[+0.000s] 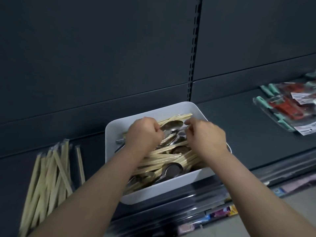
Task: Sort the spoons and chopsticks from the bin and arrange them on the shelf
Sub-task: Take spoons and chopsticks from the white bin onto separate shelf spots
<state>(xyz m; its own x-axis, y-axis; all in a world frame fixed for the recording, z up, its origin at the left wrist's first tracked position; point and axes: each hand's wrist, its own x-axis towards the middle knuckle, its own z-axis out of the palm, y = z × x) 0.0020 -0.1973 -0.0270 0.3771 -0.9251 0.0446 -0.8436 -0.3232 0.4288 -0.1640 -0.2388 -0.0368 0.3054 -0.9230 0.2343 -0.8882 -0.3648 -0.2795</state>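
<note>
Fingers of your left hand (143, 132) clamp a stiff, likely slippery spoon (171, 125) by its handle near the bin's (153, 194) far edge; right hand (207, 135) grip unclear.

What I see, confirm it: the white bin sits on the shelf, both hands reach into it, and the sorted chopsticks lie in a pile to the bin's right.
The side is wrong. The head view shows the chopstick pile left of the white bin, not right. The bin does sit on the shelf, with the left hand and right hand reaching into it.

No legible text anywhere
</note>
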